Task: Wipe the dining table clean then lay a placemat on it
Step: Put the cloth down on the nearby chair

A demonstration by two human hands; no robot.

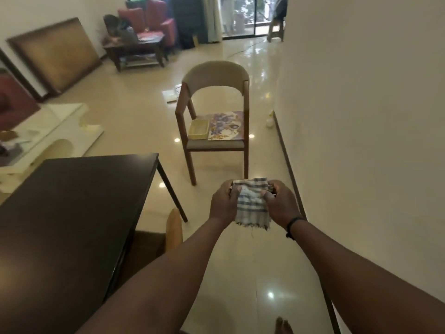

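A white cloth with blue stripes (250,204) hangs in the air between my two hands, over the floor to the right of the table. My left hand (222,202) grips its left side and my right hand (280,203) grips its right side, thumbs on top. The dark dining table (72,201) fills the lower left, its top bare. A floral placemat (227,125) lies on the seat of a wooden chair (214,109) straight ahead, beside a shallow yellow tray (198,129).
A white wall (361,116) runs along the right. Another chair's back (174,227) shows by the table's right edge. A white low table (45,131) stands at the left, with a dark side table (137,50) and red armchairs farther back. The floor is glossy tile.
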